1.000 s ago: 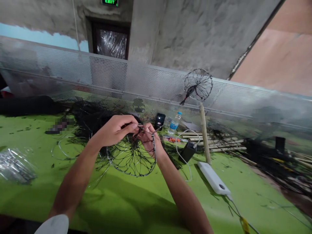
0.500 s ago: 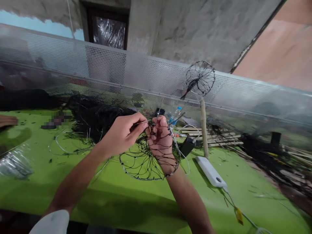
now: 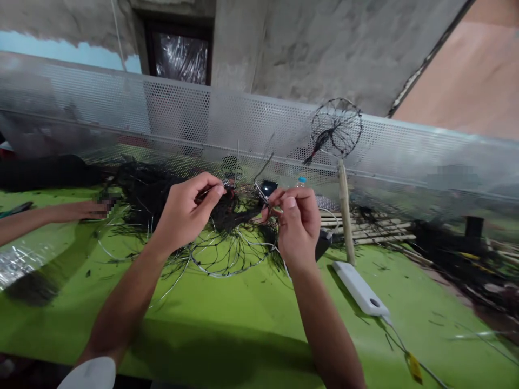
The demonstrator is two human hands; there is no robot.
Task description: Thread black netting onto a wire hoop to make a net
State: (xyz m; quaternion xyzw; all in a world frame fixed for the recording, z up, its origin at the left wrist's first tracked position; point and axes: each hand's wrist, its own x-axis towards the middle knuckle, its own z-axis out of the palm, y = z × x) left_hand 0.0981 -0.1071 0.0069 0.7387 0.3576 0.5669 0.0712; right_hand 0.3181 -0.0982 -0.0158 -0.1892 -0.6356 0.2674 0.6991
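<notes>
A net of knotted black cord (image 3: 233, 219) on a wire hoop (image 3: 227, 274) hangs between my hands, just over the green table. My left hand (image 3: 184, 210) is closed in a pinch at the net's upper left, beside a small reddish bit. The exact strand in those fingertips is too small to make out. Thumb and fingers of my right hand (image 3: 299, 224) close on a silvery wire end (image 3: 261, 193) at the net's right side. Dark cord is bunched along the top of the hoop, and white wire crosses it.
Another person's hand (image 3: 87, 209) rests on the green table (image 3: 194, 329) at left, near a heap of black netting (image 3: 140, 186). At right are a white power bank (image 3: 359, 289) with a cable, a wooden stick (image 3: 346, 210) bearing a finished-looking net hoop (image 3: 336, 127), and bamboo sticks (image 3: 379, 232).
My right hand has come out from inside the hoop and moved right, turning its back to me. My left hand shifted left, and the net dropped away. The other person's hand reached further in.
</notes>
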